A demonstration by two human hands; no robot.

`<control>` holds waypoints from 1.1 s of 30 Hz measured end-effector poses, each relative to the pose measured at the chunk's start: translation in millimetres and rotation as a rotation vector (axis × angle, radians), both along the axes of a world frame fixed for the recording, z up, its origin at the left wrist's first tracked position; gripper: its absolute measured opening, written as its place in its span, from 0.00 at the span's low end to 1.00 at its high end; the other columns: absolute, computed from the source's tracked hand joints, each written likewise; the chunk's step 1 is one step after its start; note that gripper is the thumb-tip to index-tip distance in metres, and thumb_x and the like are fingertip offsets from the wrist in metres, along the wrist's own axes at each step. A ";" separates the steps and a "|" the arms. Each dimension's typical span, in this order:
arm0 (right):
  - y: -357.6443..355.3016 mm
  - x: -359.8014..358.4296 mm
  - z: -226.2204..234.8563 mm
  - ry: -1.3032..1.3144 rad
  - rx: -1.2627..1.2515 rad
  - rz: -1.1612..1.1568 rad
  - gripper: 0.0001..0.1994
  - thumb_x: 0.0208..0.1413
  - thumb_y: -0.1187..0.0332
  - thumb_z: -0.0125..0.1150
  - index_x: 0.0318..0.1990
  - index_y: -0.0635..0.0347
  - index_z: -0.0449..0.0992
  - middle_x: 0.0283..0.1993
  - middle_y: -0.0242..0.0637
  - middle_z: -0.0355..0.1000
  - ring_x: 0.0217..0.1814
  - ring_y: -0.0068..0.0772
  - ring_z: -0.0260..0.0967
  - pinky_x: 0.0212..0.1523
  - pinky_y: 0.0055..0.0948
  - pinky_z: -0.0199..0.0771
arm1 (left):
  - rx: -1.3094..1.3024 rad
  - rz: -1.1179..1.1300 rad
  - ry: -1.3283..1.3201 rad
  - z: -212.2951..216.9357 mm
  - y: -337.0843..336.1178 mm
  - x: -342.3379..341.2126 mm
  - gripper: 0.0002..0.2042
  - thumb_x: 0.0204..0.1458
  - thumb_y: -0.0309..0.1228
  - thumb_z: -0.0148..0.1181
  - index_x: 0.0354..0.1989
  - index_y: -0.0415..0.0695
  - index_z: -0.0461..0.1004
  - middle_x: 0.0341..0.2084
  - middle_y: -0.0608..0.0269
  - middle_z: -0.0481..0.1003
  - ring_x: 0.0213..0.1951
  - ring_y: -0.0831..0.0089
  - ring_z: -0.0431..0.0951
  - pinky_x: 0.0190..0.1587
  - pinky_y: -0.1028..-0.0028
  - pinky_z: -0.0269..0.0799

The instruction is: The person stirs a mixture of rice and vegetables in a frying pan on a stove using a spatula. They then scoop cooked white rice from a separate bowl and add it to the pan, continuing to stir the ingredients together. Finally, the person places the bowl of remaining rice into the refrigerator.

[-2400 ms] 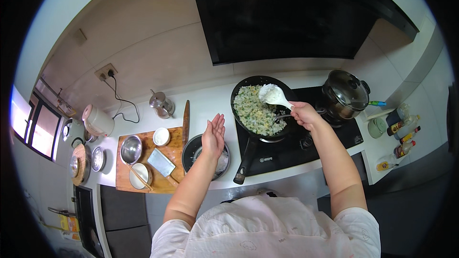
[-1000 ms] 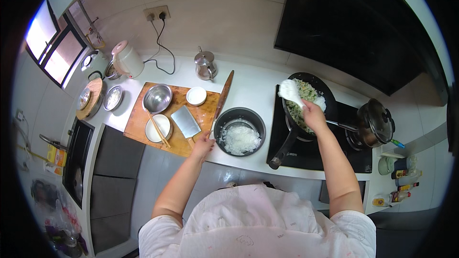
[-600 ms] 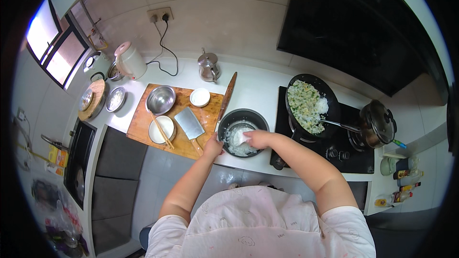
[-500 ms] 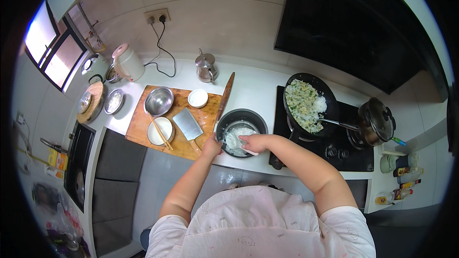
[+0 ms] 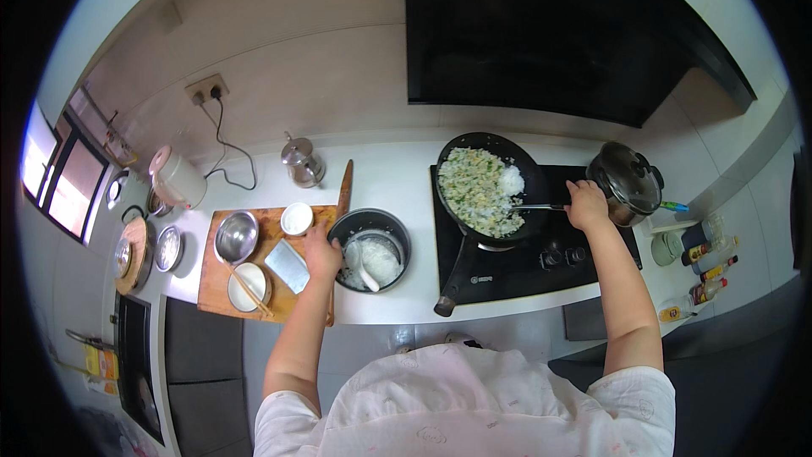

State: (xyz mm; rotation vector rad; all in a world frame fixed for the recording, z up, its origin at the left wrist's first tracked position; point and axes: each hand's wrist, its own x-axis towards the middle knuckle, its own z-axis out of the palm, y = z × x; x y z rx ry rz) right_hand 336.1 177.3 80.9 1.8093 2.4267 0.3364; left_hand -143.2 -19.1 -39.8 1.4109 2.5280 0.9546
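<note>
My left hand [image 5: 321, 256] is at the left rim of a dark pot [image 5: 404, 239], thumb on the rim and fingers along the outside. Inside the pot lie white rice [image 5: 385, 264] and a white rice paddle [image 5: 366, 269], its handle towards me. Over the stove, my right hand [image 5: 586, 206] is closed round the grip of a long-handled metal cooking utensil [image 5: 541, 206]. That utensil's head is hidden in the black wok [image 5: 534, 173]. Fried rice with green bits [image 5: 478, 190] fills the wok, and a lump of plain white rice [image 5: 512, 179] sits on its right side.
Left of the pot, a cutting board [image 5: 211, 275] carries a cleaver [image 5: 288, 267], metal bowl [image 5: 236, 237], white bowls and chopsticks [image 5: 245, 289]. A rolling pin [image 5: 346, 186] lies behind. The wok handle [image 5: 457, 279] juts towards me; a lidded pot [image 5: 626, 182] stands right.
My right hand has let go of the rice paddle, left it in the pot, and moved right to grip the utensil in the wok. My left hand remains by the pot. The view has shifted right.
</note>
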 end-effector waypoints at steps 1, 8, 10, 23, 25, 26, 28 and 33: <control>1.6 11.6 -1.0 -0.111 -0.022 -0.064 0.28 0.50 0.59 0.63 0.60 0.51 0.66 0.57 0.39 0.66 0.62 0.42 0.60 0.59 0.36 0.62 | 0.012 -0.066 0.004 10.4 6.9 14.5 0.23 0.48 0.29 0.57 0.56 0.43 0.68 0.43 0.47 0.73 0.48 0.53 0.72 0.49 0.62 0.69; -2.9 37.1 -34.8 0.023 -0.203 0.124 0.27 0.46 0.65 0.67 0.57 0.51 0.69 0.50 0.38 0.69 0.52 0.43 0.69 0.49 0.38 0.72 | -0.343 -0.723 -0.490 7.5 33.0 135.7 0.28 0.55 0.48 0.54 0.56 0.37 0.67 0.30 0.52 0.77 0.34 0.59 0.78 0.39 0.66 0.72; -10.8 28.7 -20.5 0.033 -0.101 0.221 0.24 0.46 0.68 0.66 0.54 0.53 0.71 0.47 0.38 0.68 0.53 0.42 0.66 0.49 0.35 0.72 | -0.426 -0.725 -0.507 21.1 29.7 161.7 0.30 0.54 0.48 0.57 0.58 0.37 0.66 0.26 0.57 0.76 0.30 0.67 0.77 0.35 0.70 0.72; 25.0 64.3 -36.8 -0.022 -0.201 0.224 0.20 0.44 0.68 0.65 0.48 0.54 0.72 0.46 0.38 0.67 0.54 0.40 0.64 0.49 0.37 0.71 | -0.457 -0.705 -0.824 17.6 10.5 181.7 0.24 0.49 0.39 0.65 0.50 0.36 0.68 0.24 0.60 0.75 0.25 0.73 0.76 0.28 0.73 0.72; 20.0 62.3 -28.6 0.051 -0.192 0.275 0.16 0.45 0.68 0.64 0.44 0.55 0.72 0.43 0.38 0.69 0.52 0.41 0.66 0.47 0.38 0.72 | -0.455 -0.670 -0.949 24.2 5.8 184.7 0.25 0.49 0.35 0.65 0.52 0.36 0.65 0.24 0.62 0.73 0.24 0.75 0.75 0.26 0.75 0.71; 18.7 61.7 -21.7 0.056 -0.212 0.282 0.16 0.45 0.67 0.64 0.43 0.55 0.71 0.41 0.38 0.69 0.50 0.41 0.67 0.45 0.38 0.72 | -0.452 -0.658 -0.998 27.4 4.2 186.3 0.26 0.49 0.33 0.65 0.54 0.36 0.64 0.24 0.63 0.73 0.23 0.76 0.75 0.25 0.76 0.71; 15.5 53.6 4.2 0.067 -0.254 0.302 0.15 0.45 0.67 0.64 0.42 0.55 0.71 0.37 0.38 0.70 0.47 0.42 0.69 0.43 0.39 0.73 | -0.442 -0.642 -1.041 34.1 2.6 187.6 0.28 0.50 0.31 0.65 0.57 0.36 0.61 0.25 0.64 0.72 0.22 0.77 0.74 0.23 0.77 0.71; 1.0 13.6 64.2 -0.035 0.198 0.553 0.14 0.42 0.72 0.59 0.39 0.51 0.80 0.32 0.33 0.69 0.39 0.38 0.69 0.35 0.35 0.72 | -0.440 -0.605 -1.124 36.3 0.8 185.3 0.31 0.51 0.29 0.63 0.61 0.36 0.55 0.27 0.62 0.72 0.20 0.76 0.73 0.22 0.76 0.72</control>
